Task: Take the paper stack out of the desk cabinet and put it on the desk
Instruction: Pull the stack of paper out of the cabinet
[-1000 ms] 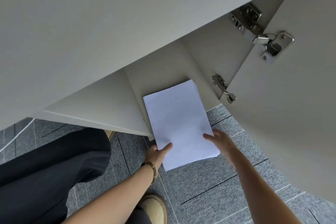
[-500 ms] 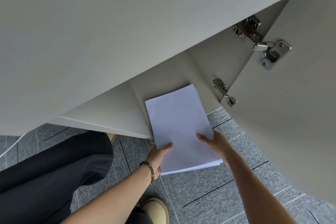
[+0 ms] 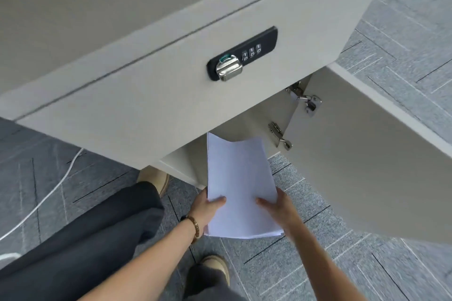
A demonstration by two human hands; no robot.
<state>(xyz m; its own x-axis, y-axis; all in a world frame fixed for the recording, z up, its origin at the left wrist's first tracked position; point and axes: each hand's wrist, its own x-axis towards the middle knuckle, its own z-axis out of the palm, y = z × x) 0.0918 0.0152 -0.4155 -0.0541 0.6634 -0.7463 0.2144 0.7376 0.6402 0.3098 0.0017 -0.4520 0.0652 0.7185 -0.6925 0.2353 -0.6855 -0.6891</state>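
Note:
A white paper stack (image 3: 241,183) is held in the air in front of the open cabinet (image 3: 181,166) under the desk, its far end bent and still near the opening. My left hand (image 3: 208,205) grips its left edge, thumb on top. On the right edge sits my right hand (image 3: 276,205), thumb on the sheets. The beige desk top (image 3: 97,7) fills the upper left of the view.
A drawer front with a black combination lock (image 3: 242,56) sits above the opening. The cabinet door (image 3: 362,154) stands swung open to the right, hinges showing. Below are grey carpet tiles, my dark trouser leg (image 3: 85,239), both shoes, and a white cable (image 3: 49,193) at left.
The paper stack has come further out of the cabinet and up, held by both hands. The view has pulled back and up, so the drawer front and lock now show.

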